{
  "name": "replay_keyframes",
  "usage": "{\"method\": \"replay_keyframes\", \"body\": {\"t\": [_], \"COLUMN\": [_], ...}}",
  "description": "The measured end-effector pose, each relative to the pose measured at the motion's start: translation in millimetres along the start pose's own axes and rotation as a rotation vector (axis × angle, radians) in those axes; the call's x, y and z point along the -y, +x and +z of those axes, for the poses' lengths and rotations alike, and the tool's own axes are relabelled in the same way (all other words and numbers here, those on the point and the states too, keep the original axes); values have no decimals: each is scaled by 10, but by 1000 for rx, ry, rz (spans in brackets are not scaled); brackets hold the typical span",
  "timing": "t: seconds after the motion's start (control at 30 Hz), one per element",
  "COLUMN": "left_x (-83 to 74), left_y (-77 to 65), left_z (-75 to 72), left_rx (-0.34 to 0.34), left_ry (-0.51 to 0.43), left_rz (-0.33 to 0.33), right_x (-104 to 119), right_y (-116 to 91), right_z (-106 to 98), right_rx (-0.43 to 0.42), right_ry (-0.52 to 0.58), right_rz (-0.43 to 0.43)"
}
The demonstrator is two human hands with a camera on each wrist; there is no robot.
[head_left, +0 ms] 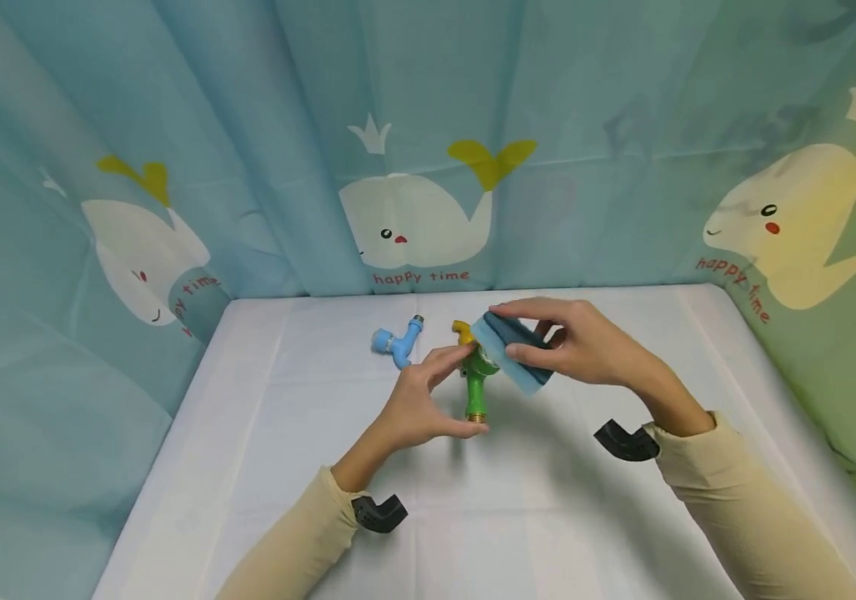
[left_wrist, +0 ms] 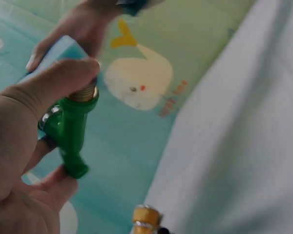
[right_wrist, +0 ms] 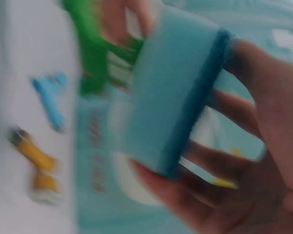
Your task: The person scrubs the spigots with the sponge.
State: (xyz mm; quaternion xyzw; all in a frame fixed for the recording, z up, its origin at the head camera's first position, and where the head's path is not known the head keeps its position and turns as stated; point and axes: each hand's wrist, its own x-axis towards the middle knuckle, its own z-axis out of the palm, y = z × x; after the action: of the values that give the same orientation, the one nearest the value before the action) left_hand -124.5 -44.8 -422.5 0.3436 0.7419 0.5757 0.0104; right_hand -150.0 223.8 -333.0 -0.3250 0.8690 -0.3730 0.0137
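Note:
In the head view my left hand (head_left: 416, 404) holds a green faucet (head_left: 476, 392) over the white table, with the thumb at its brass threaded end and fingertips at the other end. The left wrist view shows the faucet's green spout (left_wrist: 74, 165) and a silvery ring on its side. My right hand (head_left: 588, 342) pinches a two-layer sponge (right_wrist: 161, 87), light blue with a darker blue layer. In the head view the sponge's light face is right beside the faucet's silvery part; whether they touch, I cannot tell.
On the white table (head_left: 307, 467) lies a blue faucet (head_left: 401, 345), left of the hands. A yellow faucet (right_wrist: 39, 158) lies near it, mostly covered by the green one in the head view. A whale-print curtain (head_left: 262, 167) stands around the table's back and sides.

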Motion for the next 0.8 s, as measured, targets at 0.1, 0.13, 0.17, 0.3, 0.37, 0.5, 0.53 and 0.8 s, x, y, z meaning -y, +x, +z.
{"method": "replay_keyframes", "body": {"t": [0.1, 0.13, 0.17, 0.3, 0.37, 0.5, 0.53, 0.8], "left_x": [23, 38, 52, 91, 90, 89, 90, 69], "left_y": [-18, -24, -30, -21, -12, -13, -12, 12], "left_z": [-15, -16, -18, -34, -47, -55, -52, -27], "left_rx": [-8, -9, -9, -20, -39, -77, -84, -138], "left_ry": [-108, -141, -170, -309, -376, -469, -475, -467], "left_rz": [-38, -51, -62, -58, -53, -98, -110, -139], "right_x": [-67, -93, -116, -136, -131, -148, -144, -120], "right_y": [-56, -78, -100, -133, -122, -109, -108, -91], "right_z": [176, 223, 260, 347, 391, 510, 539, 771], "right_rx": [-48, -78, -109, -185, -187, -275, -318, -537], "right_ry": [105, 110, 113, 181, 225, 178, 141, -111], "right_rz": [32, 55, 78, 112, 109, 65, 30, -240]}}
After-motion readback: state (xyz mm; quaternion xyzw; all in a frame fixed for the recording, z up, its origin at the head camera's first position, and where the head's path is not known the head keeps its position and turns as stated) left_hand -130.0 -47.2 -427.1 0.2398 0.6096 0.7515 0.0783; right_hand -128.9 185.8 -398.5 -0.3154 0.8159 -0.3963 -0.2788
